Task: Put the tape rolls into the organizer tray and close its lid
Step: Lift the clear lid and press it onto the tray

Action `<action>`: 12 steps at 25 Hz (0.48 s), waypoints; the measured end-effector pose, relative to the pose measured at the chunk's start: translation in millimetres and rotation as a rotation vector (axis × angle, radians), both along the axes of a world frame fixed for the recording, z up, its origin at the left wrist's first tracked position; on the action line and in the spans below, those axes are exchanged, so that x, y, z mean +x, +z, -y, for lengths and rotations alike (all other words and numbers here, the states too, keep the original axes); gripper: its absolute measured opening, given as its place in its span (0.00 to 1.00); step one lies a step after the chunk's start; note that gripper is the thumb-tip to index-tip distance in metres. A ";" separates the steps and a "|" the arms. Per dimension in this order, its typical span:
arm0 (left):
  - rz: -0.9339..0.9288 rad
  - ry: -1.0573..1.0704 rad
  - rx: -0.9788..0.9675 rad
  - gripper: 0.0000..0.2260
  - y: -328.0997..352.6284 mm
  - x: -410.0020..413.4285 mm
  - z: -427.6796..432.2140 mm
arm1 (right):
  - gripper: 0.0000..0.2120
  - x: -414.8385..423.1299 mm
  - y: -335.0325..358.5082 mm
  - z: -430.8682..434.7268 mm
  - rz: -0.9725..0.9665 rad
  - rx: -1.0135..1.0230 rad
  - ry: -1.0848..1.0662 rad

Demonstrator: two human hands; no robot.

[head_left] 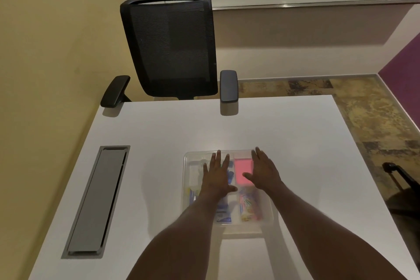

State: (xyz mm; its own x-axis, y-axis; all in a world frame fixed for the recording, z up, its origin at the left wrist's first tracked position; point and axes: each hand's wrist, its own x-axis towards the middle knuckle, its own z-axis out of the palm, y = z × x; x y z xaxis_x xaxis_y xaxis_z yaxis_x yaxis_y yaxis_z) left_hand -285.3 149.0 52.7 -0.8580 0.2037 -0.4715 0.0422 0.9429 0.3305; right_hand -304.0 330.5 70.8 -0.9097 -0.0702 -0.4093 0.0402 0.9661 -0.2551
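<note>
Now: left hand flat, fingers spread, palm down on clear lid of organizer tray at mid worktop. Right hand likewise flat, gripping nothing, beside pink pad. Tray directly beneath both hands, long axis running away from person (tape rolls not distinguishable inside). Packet labels unreadable.

organizer tray on table, chair behind
</note>
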 end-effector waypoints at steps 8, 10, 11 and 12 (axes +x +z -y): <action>0.089 -0.002 -0.019 0.59 -5.2 -13.9 -8.2 | 0.46 1.4 -6.6 4.1 0.042 0.070 0.011; 0.092 -0.003 -0.025 0.59 -5.2 -14.2 -9.0 | 0.46 1.2 -6.0 5.9 0.049 0.074 0.011; 0.094 -0.006 -0.028 0.59 -5.3 -14.5 -9.6 | 0.46 1.1 -6.2 7.1 0.051 0.077 0.010; 0.095 -0.008 -0.032 0.59 -5.6 -15.1 -10.0 | 0.46 0.8 -6.9 8.5 0.051 0.080 0.009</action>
State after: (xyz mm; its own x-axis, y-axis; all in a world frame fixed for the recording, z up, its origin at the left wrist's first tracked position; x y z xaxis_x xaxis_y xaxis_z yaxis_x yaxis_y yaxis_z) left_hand -300.4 159.0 47.1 -0.8076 0.1943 -0.5568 0.0199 0.9526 0.3035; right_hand -303.2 322.1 63.9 -0.8871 -0.0432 -0.4595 0.0428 0.9836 -0.1750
